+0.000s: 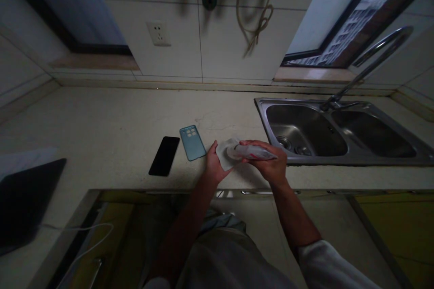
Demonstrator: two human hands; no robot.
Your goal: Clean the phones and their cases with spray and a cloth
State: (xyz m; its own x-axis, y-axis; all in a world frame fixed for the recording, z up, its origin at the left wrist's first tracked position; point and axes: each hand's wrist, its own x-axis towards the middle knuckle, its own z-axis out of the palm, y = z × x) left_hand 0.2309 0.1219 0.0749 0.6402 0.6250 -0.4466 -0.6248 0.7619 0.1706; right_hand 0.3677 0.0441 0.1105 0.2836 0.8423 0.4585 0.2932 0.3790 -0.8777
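My left hand (213, 165) is closed on the edge of a pale cloth or tissue (223, 155), which lies spread across the palm side. In my right hand (276, 165) is a clear plastic bottle (256, 152) with red marking, tilted on its side. The bottle's head end points left and meets the cloth or sits just over it; I cannot tell which. To the left of my hands, a light blue phone case (193, 144) lies on the counter. Beside that case is a phone (165, 156) with a dark screen.
A double steel sink (305, 163) with a tall curved faucet (379, 54) is at the right. A dark flat laptop-like object (27, 203) and a white cable (101, 235) are at the left. Several items hang on the wall above, near a socket (158, 33).
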